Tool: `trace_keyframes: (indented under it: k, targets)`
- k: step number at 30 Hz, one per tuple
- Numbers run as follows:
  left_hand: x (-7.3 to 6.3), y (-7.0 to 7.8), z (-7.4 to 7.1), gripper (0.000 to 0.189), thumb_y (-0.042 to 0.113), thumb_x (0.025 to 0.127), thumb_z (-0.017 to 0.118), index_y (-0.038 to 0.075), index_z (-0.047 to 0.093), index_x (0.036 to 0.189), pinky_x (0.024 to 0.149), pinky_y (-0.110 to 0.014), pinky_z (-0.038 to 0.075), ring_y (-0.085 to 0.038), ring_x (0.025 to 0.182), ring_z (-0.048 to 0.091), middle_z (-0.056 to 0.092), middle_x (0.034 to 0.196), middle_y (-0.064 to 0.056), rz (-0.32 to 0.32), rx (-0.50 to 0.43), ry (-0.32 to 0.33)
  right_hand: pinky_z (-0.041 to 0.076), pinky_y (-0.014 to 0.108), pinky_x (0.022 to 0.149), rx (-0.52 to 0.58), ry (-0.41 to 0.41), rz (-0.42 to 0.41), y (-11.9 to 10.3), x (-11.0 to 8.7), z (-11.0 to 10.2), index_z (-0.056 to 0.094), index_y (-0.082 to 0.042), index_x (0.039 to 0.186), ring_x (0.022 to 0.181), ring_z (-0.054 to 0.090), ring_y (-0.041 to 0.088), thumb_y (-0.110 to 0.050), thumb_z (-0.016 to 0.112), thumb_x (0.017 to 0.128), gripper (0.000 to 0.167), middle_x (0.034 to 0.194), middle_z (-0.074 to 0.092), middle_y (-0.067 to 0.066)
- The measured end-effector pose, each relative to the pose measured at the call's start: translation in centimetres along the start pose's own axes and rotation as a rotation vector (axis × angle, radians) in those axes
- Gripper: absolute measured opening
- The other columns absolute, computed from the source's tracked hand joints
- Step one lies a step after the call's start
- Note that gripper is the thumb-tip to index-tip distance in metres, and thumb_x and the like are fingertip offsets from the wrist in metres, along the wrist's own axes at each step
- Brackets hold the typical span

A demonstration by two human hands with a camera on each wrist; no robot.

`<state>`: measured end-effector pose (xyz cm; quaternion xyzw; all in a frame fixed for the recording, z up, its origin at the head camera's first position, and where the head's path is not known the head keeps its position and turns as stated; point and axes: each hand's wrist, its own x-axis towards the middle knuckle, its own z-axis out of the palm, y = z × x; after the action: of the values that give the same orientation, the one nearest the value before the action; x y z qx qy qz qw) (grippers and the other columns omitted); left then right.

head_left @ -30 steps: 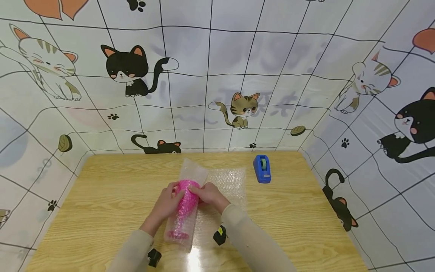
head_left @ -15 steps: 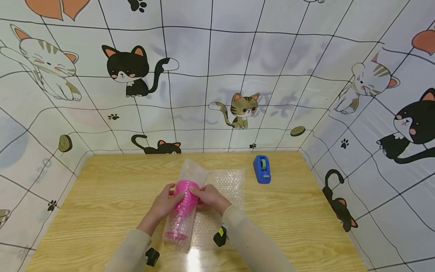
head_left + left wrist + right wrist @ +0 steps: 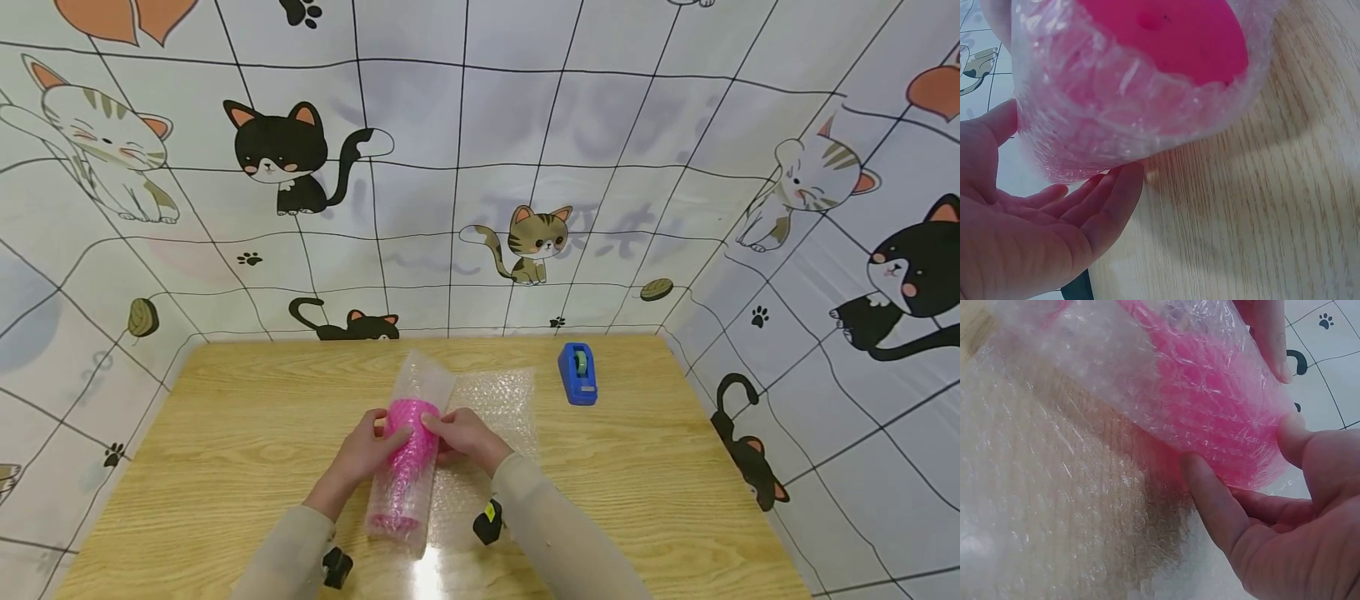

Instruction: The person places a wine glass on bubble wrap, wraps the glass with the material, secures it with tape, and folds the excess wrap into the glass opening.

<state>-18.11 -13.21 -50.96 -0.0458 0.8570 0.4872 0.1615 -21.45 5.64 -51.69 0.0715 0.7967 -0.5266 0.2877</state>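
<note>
A bright pink goblet-shaped thing (image 3: 409, 417), wide at the far end with a round foot at the near end, lies inside a roll of clear bubble wrap (image 3: 424, 379). My left hand (image 3: 365, 457) holds the roll from the left, thumb over the top. From the right, my right hand (image 3: 467, 435) grips it with the thumb on top and fingers reaching beneath. In the left wrist view the pink foot (image 3: 1197, 44) shows at the roll's end, and the left fingers (image 3: 1113, 203) curve under the wrap. The right index finger (image 3: 1210, 494) presses the roll's side in the right wrist view.
A flat tail of bubble wrap (image 3: 502, 400) spreads right of the roll, partly under the right forearm. The blue tape dispenser (image 3: 577, 375) stands at the back right of the wooden table (image 3: 247, 417). Cat-patterned cloth walls (image 3: 420, 200) enclose the table's back and sides.
The wrapped roll has turned slightly in my hands, and its near end shifts a little. The flat wrap's right edge has drawn slightly leftward. Both hands keep their hold.
</note>
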Motion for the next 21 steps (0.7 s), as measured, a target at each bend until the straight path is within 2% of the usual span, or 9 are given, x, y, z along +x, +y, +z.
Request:
trace_keyframes:
  k: [12,15,21]
  targets:
    - [0.10,0.04,0.47,0.070,0.043,0.093,0.062,0.002,0.031,0.141,0.074,-0.038,0.057,-0.024,0.092,0.066,0.061,0.117,-0.026,0.019,-0.005,0.001,0.059,0.037,0.080,0.042,0.002,-0.027,0.15,-0.18,-0.32,0.064,0.001,0.099,0.074,0.072,0.018,-0.042,0.061,0.094,0.043,0.087,0.072,0.014]
    - [0.27,0.03,0.55,0.070,0.042,0.093,0.064,0.002,0.031,0.141,0.075,-0.038,0.057,-0.025,0.093,0.065,0.060,0.119,-0.025,0.022,0.006,0.007,0.059,0.036,0.080,0.040,0.007,-0.015,0.21,-0.18,-0.30,0.062,0.001,0.103,0.076,0.071,0.019,-0.042,0.060,0.095,0.044,0.088,0.070,0.012]
    - [0.47,0.20,0.69,0.081,0.046,0.091,0.064,-0.004,0.030,0.145,0.088,-0.048,0.055,-0.038,0.111,0.062,0.055,0.131,-0.029,0.025,0.073,0.019,0.058,0.036,0.080,0.027,0.017,0.008,0.18,-0.21,-0.19,0.059,0.002,0.114,0.083,0.068,0.020,-0.041,0.058,0.097,0.047,0.094,0.065,0.011]
